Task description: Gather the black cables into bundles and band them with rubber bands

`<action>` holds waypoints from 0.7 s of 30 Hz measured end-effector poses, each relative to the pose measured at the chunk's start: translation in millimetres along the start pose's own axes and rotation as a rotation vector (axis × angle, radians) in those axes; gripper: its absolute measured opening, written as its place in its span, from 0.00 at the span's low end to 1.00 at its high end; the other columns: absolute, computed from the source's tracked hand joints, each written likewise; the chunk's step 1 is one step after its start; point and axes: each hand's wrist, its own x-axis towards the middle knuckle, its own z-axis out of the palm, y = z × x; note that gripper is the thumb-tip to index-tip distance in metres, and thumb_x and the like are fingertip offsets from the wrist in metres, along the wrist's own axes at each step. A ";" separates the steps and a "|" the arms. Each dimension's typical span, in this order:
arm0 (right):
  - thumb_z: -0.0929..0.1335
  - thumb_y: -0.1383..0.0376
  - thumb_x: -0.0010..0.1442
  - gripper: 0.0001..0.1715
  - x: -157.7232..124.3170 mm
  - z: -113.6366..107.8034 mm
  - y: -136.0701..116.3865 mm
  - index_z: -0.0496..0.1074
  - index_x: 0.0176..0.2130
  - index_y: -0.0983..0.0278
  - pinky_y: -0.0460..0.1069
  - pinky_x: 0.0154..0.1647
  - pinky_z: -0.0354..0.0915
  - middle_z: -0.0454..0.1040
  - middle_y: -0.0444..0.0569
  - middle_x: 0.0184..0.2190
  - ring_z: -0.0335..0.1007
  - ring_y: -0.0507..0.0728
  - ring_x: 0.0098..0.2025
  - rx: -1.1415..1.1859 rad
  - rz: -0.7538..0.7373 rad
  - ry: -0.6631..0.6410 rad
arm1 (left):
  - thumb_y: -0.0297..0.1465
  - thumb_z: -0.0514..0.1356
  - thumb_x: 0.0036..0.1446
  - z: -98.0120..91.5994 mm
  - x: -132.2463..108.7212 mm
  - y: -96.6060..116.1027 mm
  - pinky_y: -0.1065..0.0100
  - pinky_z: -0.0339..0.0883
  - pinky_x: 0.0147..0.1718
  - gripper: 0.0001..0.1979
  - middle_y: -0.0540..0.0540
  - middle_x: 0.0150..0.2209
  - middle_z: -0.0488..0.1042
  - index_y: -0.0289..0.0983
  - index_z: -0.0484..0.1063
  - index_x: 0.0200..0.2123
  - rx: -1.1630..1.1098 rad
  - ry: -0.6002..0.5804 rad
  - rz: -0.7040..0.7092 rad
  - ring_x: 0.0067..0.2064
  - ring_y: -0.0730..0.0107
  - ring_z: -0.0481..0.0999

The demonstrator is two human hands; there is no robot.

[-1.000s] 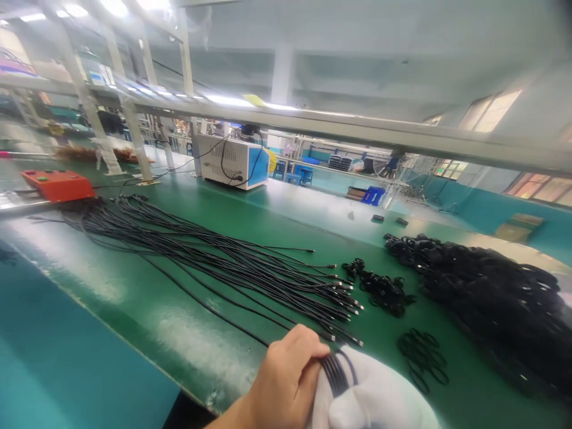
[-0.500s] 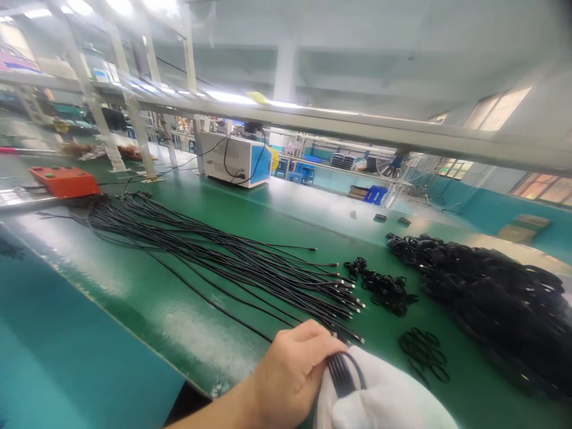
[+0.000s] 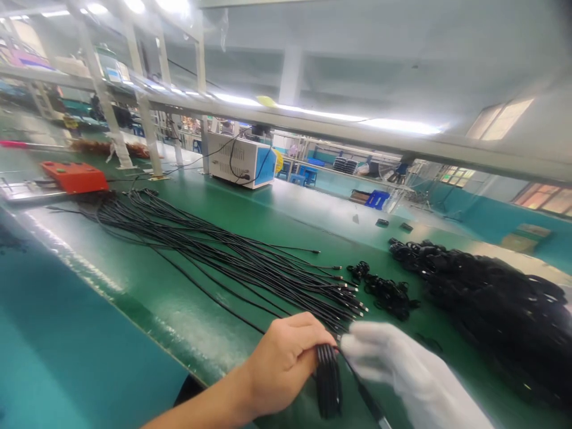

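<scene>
My left hand (image 3: 286, 363), bare, is closed around a wound bundle of black cable (image 3: 328, 381) at the front of the bench. Several loops lie side by side and stick out beyond the thumb. A free cable end with a metal plug slants down to the right of the bundle. Close by is my right hand (image 3: 402, 363) in a white glove, fingers stretched toward the bundle and slightly blurred. Nothing shows in its grasp. Behind both hands, many straight black cables (image 3: 214, 244) lie along the green bench, plug ends toward me.
To the right is a large heap of black coiled cables (image 3: 482, 304). Small black loops (image 3: 388, 295) lie beside it. A red box (image 3: 75, 177) sits at far left, and a white and blue machine (image 3: 241, 161) stands behind. A shelf beam (image 3: 339, 122) crosses above the bench.
My right hand has drawn off the bundle to the right and opened out. More of the wound loops and a free plug end now show. My left hand keeps its hold.
</scene>
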 end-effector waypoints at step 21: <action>0.71 0.61 0.52 0.20 56.2 31.2 27.4 0.67 0.42 0.68 0.49 0.31 0.69 0.67 0.49 0.32 0.68 0.52 0.32 0.609 0.025 -0.429 | 0.26 0.55 0.53 -2.8 23.0 -3.1 0.74 0.63 0.30 0.09 0.55 0.27 0.70 0.41 0.70 0.37 0.019 0.020 -0.467 0.30 0.74 0.71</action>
